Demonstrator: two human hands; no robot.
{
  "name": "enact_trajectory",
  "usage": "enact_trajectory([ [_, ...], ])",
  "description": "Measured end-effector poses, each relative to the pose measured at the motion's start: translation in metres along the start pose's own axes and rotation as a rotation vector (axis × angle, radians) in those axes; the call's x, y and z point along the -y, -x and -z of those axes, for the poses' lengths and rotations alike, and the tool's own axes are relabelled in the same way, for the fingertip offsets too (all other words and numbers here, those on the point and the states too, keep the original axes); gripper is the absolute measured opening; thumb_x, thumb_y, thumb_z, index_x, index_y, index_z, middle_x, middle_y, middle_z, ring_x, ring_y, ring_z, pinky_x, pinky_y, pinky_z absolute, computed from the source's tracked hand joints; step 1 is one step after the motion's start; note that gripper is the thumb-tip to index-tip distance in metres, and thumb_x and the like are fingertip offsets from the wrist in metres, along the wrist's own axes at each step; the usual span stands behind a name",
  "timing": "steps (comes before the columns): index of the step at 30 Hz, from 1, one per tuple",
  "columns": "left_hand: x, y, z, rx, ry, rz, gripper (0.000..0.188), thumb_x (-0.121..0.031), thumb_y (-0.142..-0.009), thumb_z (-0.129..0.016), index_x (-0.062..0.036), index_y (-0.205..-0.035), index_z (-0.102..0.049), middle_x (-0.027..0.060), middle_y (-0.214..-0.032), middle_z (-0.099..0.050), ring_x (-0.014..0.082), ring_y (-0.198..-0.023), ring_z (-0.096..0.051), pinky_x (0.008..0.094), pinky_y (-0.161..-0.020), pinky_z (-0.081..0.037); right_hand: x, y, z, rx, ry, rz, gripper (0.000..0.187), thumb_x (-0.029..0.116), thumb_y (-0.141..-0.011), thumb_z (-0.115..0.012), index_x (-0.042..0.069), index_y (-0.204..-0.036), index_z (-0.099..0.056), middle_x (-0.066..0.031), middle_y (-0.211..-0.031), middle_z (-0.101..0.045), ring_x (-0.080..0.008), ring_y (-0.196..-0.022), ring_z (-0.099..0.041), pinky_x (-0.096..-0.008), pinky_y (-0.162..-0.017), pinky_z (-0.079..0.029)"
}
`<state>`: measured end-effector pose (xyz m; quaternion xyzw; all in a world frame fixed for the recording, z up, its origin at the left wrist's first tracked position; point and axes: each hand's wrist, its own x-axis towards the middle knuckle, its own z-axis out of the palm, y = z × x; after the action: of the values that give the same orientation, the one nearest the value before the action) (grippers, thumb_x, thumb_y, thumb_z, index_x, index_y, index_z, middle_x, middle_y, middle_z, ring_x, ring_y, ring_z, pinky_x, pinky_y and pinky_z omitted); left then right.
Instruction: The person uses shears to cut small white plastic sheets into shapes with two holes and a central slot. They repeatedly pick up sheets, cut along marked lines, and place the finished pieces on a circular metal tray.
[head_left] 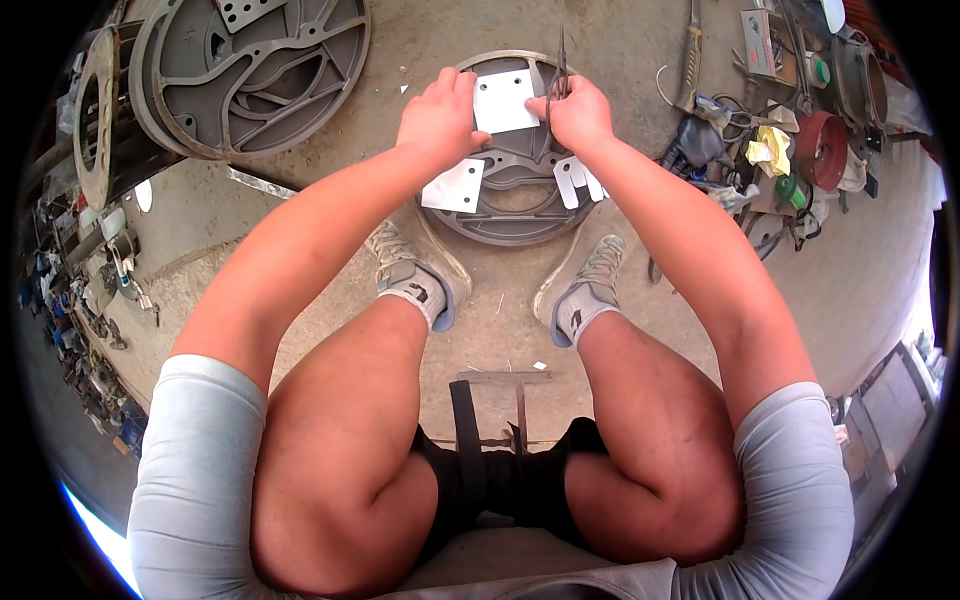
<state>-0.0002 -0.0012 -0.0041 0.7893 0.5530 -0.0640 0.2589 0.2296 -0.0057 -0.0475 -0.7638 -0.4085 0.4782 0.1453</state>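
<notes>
A round grey cast-metal disc (500, 230) with curved ribs lies on the floor between my feet and my hands. On it rests a white rectangular sheet (506, 101) with small dark holes. My left hand (440, 112) lies along that sheet's left edge, fingers stretched and thumb apart from them. My right hand (578, 112) is closed around dark scissors (557, 85), blades pointing away from me; its thumb touches the sheet's right edge. A smaller white piece with holes (453, 187) sits below my left hand. Another white piece with slots (578, 184) lies below my right wrist, partly covered.
Larger ribbed metal discs (265, 120) stand at the far left, with a holed white sheet (243, 12) on top. On the right lie a red round part (822, 150), yellow crumpled material (769, 150), a small box (768, 45) and assorted tools. Small scattered parts line the left side.
</notes>
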Motion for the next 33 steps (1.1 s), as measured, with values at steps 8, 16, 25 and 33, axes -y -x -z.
enact_trajectory([
  [8, 0.0000, 0.0009, -0.0011, -0.015, 0.004, -0.005, 0.091, -0.035, -0.080, -0.092, -0.0027, -0.152, -0.047, 0.0150, -0.138, -0.056, 0.0346, -0.127, -0.064, 0.0458, -0.103, -0.056, -0.0036, -0.0005, -0.0014, 0.001, -0.034, 0.010, 0.047, 0.028, -0.077, -0.097, 0.002, -0.103, -0.068, -0.0076, -0.103, -0.076, -0.0192, -0.094, -0.071, -0.0359, -0.088, -0.057],
  [16, 0.0014, 0.0004, -0.0023, -0.018, 0.000, -0.010, 0.091, -0.034, -0.079, -0.093, -0.0026, -0.151, -0.047, 0.0146, -0.138, -0.056, 0.0342, -0.126, -0.064, 0.0455, -0.103, -0.056, -0.0016, -0.0001, -0.0009, -0.001, -0.002, 0.005, 0.047, 0.029, -0.077, -0.097, 0.002, -0.104, -0.068, -0.0081, -0.102, -0.077, -0.0201, -0.094, -0.072, -0.0364, -0.088, -0.058],
  [25, 0.0005, 0.0004, 0.0000, -0.011, 0.010, -0.010, 0.091, -0.034, -0.079, -0.093, -0.0028, -0.151, -0.048, 0.0145, -0.138, -0.056, 0.0341, -0.126, -0.064, 0.0454, -0.104, -0.056, -0.0005, 0.0008, 0.0002, 0.004, -0.002, 0.000, 0.046, 0.029, -0.078, -0.096, 0.003, -0.106, -0.069, -0.0088, -0.103, -0.077, -0.0211, -0.094, -0.074, -0.0372, -0.088, -0.058],
  [33, -0.0001, 0.0011, -0.0007, -0.004, -0.005, -0.011, 0.089, -0.033, -0.081, -0.092, -0.0022, -0.151, -0.047, 0.0146, -0.138, -0.056, 0.0342, -0.126, -0.064, 0.0457, -0.104, -0.056, -0.0016, 0.0010, -0.0004, 0.012, -0.014, 0.002, 0.045, 0.028, -0.078, -0.096, 0.003, -0.104, -0.069, -0.0081, -0.102, -0.077, -0.0200, -0.094, -0.073, -0.0365, -0.088, -0.058],
])
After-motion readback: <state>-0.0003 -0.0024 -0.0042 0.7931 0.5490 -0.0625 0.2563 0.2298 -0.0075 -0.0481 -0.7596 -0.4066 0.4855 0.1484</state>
